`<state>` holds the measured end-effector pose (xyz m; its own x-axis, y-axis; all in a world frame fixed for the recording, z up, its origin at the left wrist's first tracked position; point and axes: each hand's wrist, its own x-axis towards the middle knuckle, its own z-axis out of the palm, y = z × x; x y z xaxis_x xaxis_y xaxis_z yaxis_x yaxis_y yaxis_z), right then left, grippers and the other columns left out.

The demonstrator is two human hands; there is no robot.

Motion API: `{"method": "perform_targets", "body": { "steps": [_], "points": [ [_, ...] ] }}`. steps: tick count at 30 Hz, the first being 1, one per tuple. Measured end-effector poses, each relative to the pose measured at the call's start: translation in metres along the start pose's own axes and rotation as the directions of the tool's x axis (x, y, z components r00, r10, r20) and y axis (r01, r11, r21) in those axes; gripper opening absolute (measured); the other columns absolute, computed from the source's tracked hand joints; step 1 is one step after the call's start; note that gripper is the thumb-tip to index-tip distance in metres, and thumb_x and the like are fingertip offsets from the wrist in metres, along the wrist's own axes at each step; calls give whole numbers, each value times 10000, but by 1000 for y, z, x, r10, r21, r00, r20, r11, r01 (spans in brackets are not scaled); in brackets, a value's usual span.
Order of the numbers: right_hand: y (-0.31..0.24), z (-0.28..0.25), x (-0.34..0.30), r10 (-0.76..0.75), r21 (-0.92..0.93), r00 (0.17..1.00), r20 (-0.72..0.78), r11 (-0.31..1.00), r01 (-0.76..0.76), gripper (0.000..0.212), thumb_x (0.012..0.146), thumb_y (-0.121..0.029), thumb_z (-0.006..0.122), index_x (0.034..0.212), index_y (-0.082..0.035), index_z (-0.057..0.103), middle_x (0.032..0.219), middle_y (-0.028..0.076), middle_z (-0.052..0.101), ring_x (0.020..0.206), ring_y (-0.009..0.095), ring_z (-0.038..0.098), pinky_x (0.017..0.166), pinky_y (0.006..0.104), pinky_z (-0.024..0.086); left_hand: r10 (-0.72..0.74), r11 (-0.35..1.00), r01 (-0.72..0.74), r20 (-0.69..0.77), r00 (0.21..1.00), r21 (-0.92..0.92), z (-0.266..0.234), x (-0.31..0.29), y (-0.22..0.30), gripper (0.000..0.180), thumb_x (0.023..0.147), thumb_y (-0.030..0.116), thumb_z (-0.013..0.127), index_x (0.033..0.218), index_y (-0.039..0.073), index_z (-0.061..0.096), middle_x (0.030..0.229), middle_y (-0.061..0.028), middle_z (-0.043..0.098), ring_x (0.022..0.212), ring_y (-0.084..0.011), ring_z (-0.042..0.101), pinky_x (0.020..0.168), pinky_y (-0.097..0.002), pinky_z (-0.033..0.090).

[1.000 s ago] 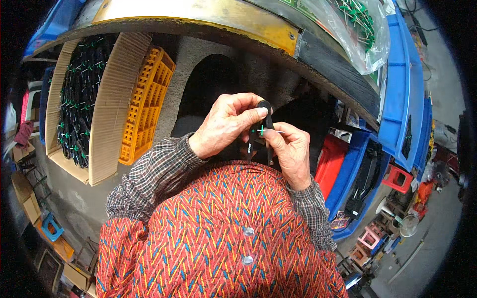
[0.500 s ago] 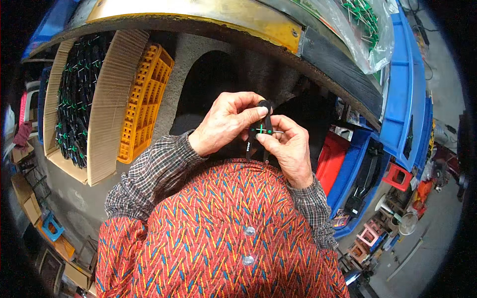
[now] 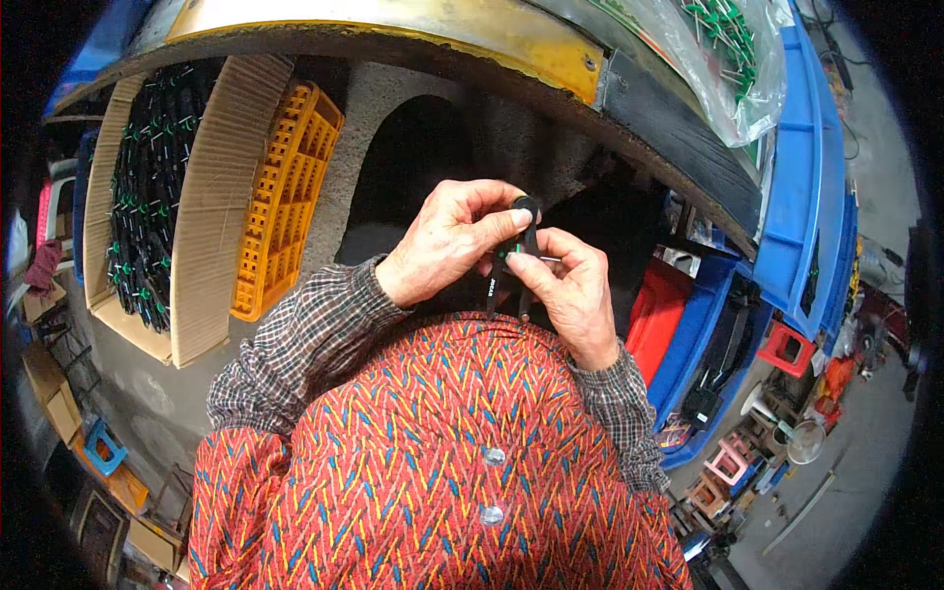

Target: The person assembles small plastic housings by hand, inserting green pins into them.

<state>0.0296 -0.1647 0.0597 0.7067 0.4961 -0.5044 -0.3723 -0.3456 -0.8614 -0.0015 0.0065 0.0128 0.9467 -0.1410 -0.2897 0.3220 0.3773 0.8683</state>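
Observation:
My left hand [image 3: 447, 234] pinches the rounded top of a black two-legged tool [image 3: 494, 285], which looks like a bow compass. Its slim legs hang down in front of my apron [image 3: 452, 393]. One leg bears white print and a small green part [image 3: 502, 253] shows on it. Thumb and fingers of my right hand [image 3: 573, 287] are closed at the tool's right leg, around the level of the green part. The fingertips cover most of what they grip there.
On the left stand a cardboard box [image 3: 211, 211] full of black and green pieces and a yellow crate [image 3: 285, 206]. Ahead is the worktable edge [image 3: 423, 44]. A clear bag [image 3: 733, 69] of green-headed metal pins lies upper right, beside blue bins [image 3: 787, 177] and a red bin [image 3: 657, 310].
The green cross-shaped piece and metal rod between the legs, plain to see before, are now mostly hidden by my right fingers. My left hand keeps its hold at the top.

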Motion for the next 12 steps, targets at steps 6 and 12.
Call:
{"method": "perform_targets", "body": {
  "steps": [6,12],
  "points": [
    [1,5,1,-70,59,997,-39,996,72,220,869,-64,653,1056,42,604,923,65,674,782,84,628,682,224,518,-12,1000,12,-3,1000,-24,-1,1,-4,203,926,188,617,1029,20,661,792,22,637,609,-21,526,506,-183,448],
    [-3,-8,2,5,-228,998,55,974,8,265,894,-166,661,1101,-8,613,914,50,688,797,115,647,689,255,523,-14,1000,15,-27,1000,9,-1,1,-6,214,917,192,632,1037,17,661,829,20,648,624,-23,539,509,-186,455]
  ]
}}
